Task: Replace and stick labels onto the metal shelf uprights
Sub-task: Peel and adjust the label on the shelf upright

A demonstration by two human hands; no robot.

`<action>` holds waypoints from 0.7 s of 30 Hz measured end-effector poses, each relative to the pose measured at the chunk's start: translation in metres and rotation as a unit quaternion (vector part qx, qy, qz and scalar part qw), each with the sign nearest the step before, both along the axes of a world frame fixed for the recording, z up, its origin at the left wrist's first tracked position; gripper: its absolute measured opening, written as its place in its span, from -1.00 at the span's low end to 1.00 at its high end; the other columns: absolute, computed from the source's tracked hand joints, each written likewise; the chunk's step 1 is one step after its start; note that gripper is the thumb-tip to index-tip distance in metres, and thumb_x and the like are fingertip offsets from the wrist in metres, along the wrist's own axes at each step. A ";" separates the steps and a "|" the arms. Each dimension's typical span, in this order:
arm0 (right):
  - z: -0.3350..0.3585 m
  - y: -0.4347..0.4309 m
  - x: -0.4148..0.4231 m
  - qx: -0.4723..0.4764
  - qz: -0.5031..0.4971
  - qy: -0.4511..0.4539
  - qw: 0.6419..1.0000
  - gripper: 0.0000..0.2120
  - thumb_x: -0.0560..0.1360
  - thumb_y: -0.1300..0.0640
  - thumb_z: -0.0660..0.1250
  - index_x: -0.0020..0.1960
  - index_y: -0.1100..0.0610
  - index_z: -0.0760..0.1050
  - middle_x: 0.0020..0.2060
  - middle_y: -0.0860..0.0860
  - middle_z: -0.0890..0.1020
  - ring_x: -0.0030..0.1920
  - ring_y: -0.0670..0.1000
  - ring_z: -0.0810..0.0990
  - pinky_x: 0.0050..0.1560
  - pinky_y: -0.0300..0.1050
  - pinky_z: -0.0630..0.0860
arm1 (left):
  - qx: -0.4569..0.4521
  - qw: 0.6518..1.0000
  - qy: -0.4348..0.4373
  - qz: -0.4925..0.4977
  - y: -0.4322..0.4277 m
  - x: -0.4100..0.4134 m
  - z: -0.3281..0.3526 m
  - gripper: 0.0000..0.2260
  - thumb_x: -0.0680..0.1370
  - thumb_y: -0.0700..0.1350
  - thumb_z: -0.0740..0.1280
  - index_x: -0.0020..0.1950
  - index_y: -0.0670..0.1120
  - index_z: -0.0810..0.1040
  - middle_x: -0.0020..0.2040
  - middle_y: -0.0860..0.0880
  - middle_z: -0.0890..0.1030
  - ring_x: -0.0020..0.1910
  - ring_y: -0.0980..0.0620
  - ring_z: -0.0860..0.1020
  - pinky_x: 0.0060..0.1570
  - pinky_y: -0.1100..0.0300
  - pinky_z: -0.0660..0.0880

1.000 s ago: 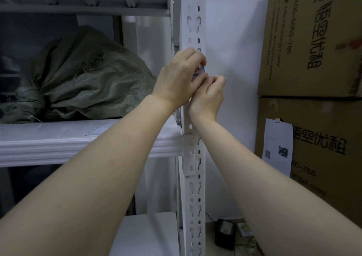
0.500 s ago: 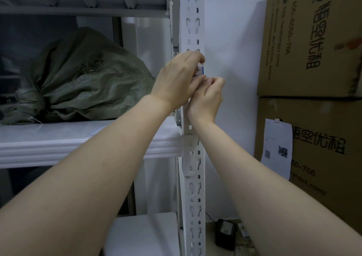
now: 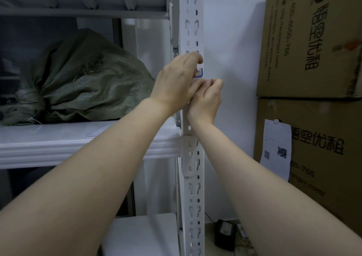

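Seemingly, a label (image 3: 199,72) is being stuck on: it is pinned to the white upright (image 3: 193,177) under the curled left grip (image 3: 176,83). Just below, the right grip (image 3: 207,100) is bunched; what is pinched cannot be told. Next, firm smoothing is called for.

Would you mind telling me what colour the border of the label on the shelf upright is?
Blue, edging a white label, in the head view.
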State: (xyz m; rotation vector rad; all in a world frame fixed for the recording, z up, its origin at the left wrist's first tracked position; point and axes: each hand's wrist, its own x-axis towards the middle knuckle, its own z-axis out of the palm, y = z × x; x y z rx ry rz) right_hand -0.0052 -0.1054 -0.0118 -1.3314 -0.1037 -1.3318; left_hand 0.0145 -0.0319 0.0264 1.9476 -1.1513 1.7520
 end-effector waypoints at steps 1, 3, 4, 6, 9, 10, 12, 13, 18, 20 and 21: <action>0.000 0.000 0.000 -0.003 -0.002 0.000 1.000 -0.86 0.63 0.20 0.00 -0.09 0.21 0.22 -0.37 -0.07 0.41 -0.39 -0.14 0.38 -0.47 -0.41 0.29 | 0.000 1.000 0.005 0.003 0.000 -0.002 0.002 -0.81 0.50 -0.10 0.33 0.06 -0.15 0.51 -0.13 -0.04 0.55 -0.12 -0.08 0.51 -0.21 -0.02 0.50; -0.001 0.001 0.001 -0.012 -0.013 0.003 1.000 -0.85 0.64 0.18 -0.01 -0.08 0.20 0.22 -0.37 -0.07 0.40 -0.40 -0.14 0.38 -0.47 -0.41 0.29 | -0.001 1.000 0.021 0.003 -0.002 -0.004 0.008 -0.86 0.53 -0.11 0.31 0.05 -0.12 0.52 -0.15 0.01 0.56 -0.13 -0.07 0.55 -0.15 -0.05 0.53; -0.002 0.000 0.001 -0.017 -0.017 0.004 1.000 -0.84 0.64 0.18 -0.01 -0.08 0.20 0.22 -0.37 -0.08 0.40 -0.40 -0.15 0.37 -0.47 -0.42 0.29 | -0.004 0.999 0.035 0.001 -0.003 -0.005 0.011 -0.89 0.55 -0.11 0.31 0.02 -0.11 0.52 -0.18 0.05 0.55 -0.14 -0.06 0.56 -0.13 -0.05 0.54; -0.002 0.000 0.001 -0.022 -0.023 0.007 0.999 -0.84 0.65 0.18 -0.02 -0.08 0.20 0.22 -0.36 -0.08 0.38 -0.41 -0.16 0.36 -0.47 -0.43 0.29 | -0.010 0.998 0.062 -0.004 -0.004 -0.005 0.016 -0.94 0.56 -0.12 0.33 -0.02 -0.09 0.54 -0.22 0.11 0.52 -0.17 -0.04 0.57 -0.12 -0.04 0.55; -0.003 0.000 0.003 -0.026 -0.029 0.005 0.999 -0.84 0.65 0.19 -0.02 -0.09 0.20 0.22 -0.37 -0.08 0.37 -0.41 -0.14 0.35 -0.47 -0.40 0.28 | -0.026 0.996 0.082 -0.021 -0.004 -0.005 0.018 -0.96 0.54 -0.15 0.35 -0.07 -0.08 0.59 -0.22 0.09 0.54 -0.19 0.02 0.55 -0.15 -0.02 0.56; -0.003 0.000 0.003 -0.026 -0.030 0.003 0.999 -0.84 0.64 0.19 -0.02 -0.09 0.20 0.22 -0.38 -0.07 0.37 -0.41 -0.13 0.35 -0.48 -0.39 0.28 | -0.030 0.996 0.084 -0.018 -0.004 -0.005 0.018 -0.95 0.54 -0.16 0.34 -0.07 -0.09 0.60 -0.20 0.07 0.56 -0.18 0.02 0.56 -0.15 -0.02 0.57; -0.004 0.000 0.004 -0.027 -0.028 0.004 0.999 -0.84 0.64 0.19 -0.02 -0.09 0.20 0.22 -0.39 -0.07 0.36 -0.42 -0.12 0.34 -0.48 -0.37 0.27 | -0.026 0.996 0.080 -0.003 -0.005 -0.008 0.019 -0.92 0.56 -0.15 0.33 -0.05 -0.11 0.61 -0.13 0.01 0.61 -0.13 0.00 0.57 -0.12 -0.02 0.56; -0.004 0.000 0.004 -0.028 -0.026 0.005 0.999 -0.84 0.64 0.19 -0.02 -0.09 0.20 0.22 -0.39 -0.07 0.36 -0.42 -0.11 0.34 -0.49 -0.36 0.27 | -0.021 0.997 0.073 0.009 -0.005 -0.009 0.019 -0.91 0.57 -0.14 0.32 -0.03 -0.11 0.61 -0.10 -0.01 0.62 -0.11 -0.02 0.57 -0.11 -0.01 0.56; -0.004 -0.001 0.003 -0.028 -0.025 0.007 0.999 -0.84 0.64 0.19 -0.03 -0.09 0.20 0.21 -0.40 -0.07 0.35 -0.43 -0.11 0.33 -0.47 -0.36 0.28 | -0.001 0.997 0.042 0.070 -0.006 -0.010 0.021 -0.87 0.61 -0.10 0.24 0.01 -0.08 0.56 -0.03 -0.01 0.61 -0.12 -0.12 0.57 -0.12 -0.03 0.52; -0.004 -0.001 0.002 -0.029 -0.024 0.007 0.999 -0.84 0.65 0.20 -0.03 -0.10 0.20 0.21 -0.40 -0.07 0.35 -0.43 -0.12 0.33 -0.48 -0.38 0.28 | 0.005 0.996 0.036 0.076 -0.007 -0.010 0.020 -0.87 0.62 -0.10 0.23 0.01 -0.10 0.54 -0.03 -0.03 0.61 -0.14 -0.15 0.57 -0.15 -0.05 0.51; -0.004 -0.001 0.002 -0.030 -0.024 0.007 0.999 -0.84 0.65 0.20 -0.03 -0.10 0.20 0.21 -0.41 -0.06 0.35 -0.44 -0.12 0.32 -0.49 -0.38 0.28 | 0.007 0.996 0.032 0.077 -0.008 -0.010 0.019 -0.87 0.62 -0.10 0.23 0.01 -0.12 0.54 -0.03 -0.05 0.60 -0.16 -0.16 0.57 -0.17 -0.05 0.51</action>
